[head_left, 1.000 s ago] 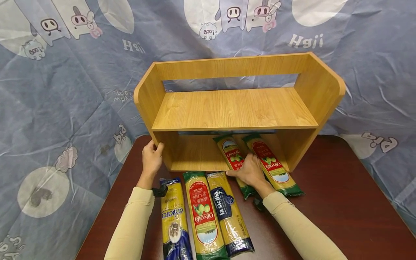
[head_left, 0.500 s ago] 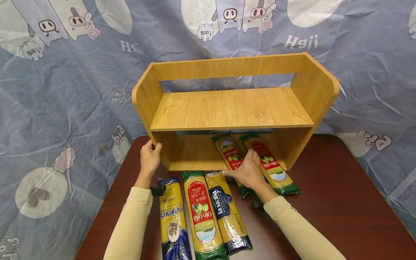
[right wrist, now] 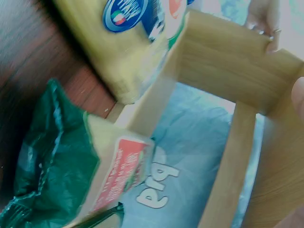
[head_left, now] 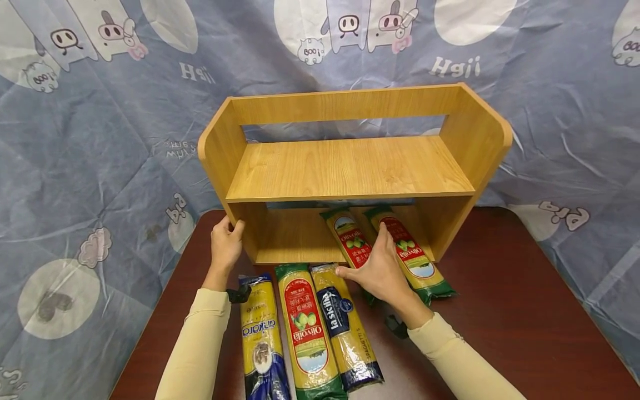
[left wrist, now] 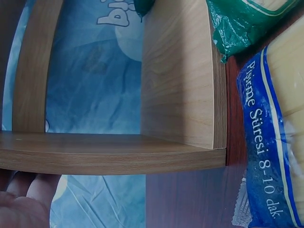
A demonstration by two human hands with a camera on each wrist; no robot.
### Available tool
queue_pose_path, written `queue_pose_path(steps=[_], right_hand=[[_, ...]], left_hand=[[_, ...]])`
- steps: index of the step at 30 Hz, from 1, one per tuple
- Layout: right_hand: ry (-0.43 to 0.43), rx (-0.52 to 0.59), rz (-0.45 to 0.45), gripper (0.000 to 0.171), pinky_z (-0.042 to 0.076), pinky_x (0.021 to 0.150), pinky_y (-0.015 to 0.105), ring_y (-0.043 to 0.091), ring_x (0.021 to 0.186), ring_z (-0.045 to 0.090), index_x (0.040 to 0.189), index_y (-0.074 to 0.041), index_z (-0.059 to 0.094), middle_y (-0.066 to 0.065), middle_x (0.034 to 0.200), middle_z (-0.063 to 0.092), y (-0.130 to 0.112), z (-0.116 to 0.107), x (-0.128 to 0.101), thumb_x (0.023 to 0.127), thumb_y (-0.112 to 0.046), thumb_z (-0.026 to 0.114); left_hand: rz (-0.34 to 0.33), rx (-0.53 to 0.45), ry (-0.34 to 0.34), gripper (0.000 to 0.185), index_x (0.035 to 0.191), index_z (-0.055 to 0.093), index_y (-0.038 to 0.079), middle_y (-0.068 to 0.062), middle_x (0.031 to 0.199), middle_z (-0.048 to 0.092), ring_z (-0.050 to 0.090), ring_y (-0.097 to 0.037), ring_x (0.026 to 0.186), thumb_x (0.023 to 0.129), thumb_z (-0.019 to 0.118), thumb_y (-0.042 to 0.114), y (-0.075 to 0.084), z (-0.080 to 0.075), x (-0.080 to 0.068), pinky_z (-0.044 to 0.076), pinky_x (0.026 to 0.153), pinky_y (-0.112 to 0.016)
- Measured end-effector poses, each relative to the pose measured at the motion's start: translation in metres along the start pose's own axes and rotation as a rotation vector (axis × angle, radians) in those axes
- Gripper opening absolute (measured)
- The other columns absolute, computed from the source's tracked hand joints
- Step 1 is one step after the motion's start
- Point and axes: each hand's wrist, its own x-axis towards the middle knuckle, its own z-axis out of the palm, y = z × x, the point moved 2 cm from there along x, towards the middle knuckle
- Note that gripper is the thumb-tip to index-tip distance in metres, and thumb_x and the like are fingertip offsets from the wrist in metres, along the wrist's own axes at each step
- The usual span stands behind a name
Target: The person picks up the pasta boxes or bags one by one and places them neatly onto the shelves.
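Note:
My left hand (head_left: 226,247) grips the left side panel of a two-tier wooden shelf (head_left: 350,166); its fingers show beyond the panel in the left wrist view. Above two green-ended Olivoilà spaghetti packs, my right hand (head_left: 382,272) has its fingers extended and thumb spread, holding nothing. The inner pack (head_left: 350,236) is partly hidden behind this hand. Beside it, the outer pack (head_left: 415,261) lies slanted, its near end sticking out of the lower tier.
On the table (head_left: 520,311), an Ankara pack (head_left: 260,333), another Olivoilà pack (head_left: 306,328) and a La Sicilia spaghetti pack (head_left: 345,328) lie side by side before the shelf. A patterned cloth (head_left: 100,166) hangs behind.
My right hand has come up off the inner Olivoilà pack, its fingers straightening. My left hand keeps its grip on the shelf. The head view has shifted slightly.

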Motion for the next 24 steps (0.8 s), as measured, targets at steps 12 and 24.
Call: queue_pose_path(steps=[12,24], right_hand=[[0.02,0.009,0.016,0.15,0.028,0.109,0.069,0.049,0.15,0.01,0.162,-0.006,-0.007,0.027,0.166,0.005,-0.017,-0.003,-0.033,0.063,-0.067,0.088],[-0.042,0.027,0.093,0.154,0.03,0.108,0.069,0.053,0.148,0.014,0.162,-0.014,-0.011,0.027,0.166,0.008,-0.024,0.004,-0.069,0.059,-0.073,0.086]], left_hand=[[-0.003,-0.016,-0.008,0.025,0.112,0.072,-0.001,-0.02,0.102,0.074,0.071,-0.031,0.092,0.099,0.057,0.014,0.001,0.001,0.001,0.052,0.071,-0.03],[-0.003,-0.024,0.004,0.022,0.11,0.073,0.0,-0.019,0.099,0.074,0.069,-0.029,0.089,0.099,0.06,0.014,-0.006,0.002,0.002,0.049,0.067,-0.024]])
